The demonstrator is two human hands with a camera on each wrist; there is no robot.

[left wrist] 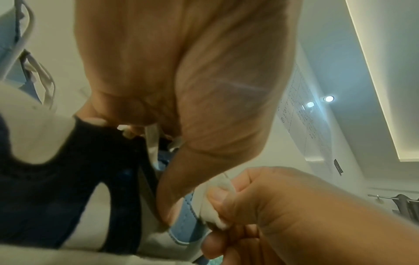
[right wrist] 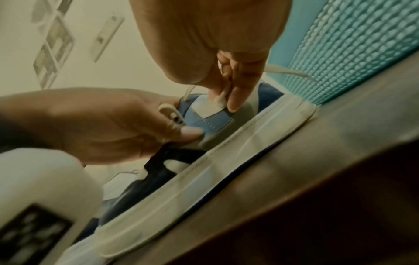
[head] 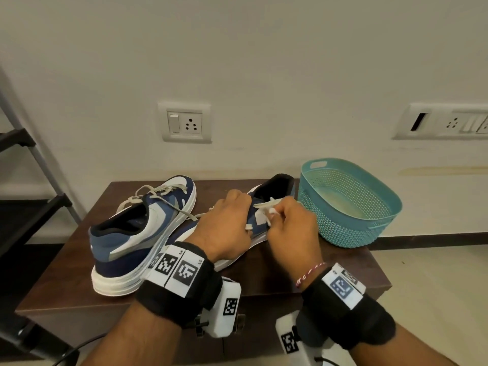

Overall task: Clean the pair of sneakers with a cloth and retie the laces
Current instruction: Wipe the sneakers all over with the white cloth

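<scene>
Both hands, left hand (head: 227, 220) and right hand (head: 290, 225), pinch the near sneaker's (head: 260, 219) lace (head: 266, 207). Retying looks underway. Far sneaker (head: 148, 233) lies unlaced; no cloth shows.

Off-white wall (head: 237, 48) behind dark brown wooden table (head: 68, 273). Switch-and-socket plate (head: 184, 122) at wall centre, wider switch panel (head: 443, 121) at right. Dark shelf rack (head: 23, 165) at left. Pale tiled floor (head: 435, 286), dark skirting. Recessed ceiling light strip (left wrist: 374, 80).
</scene>
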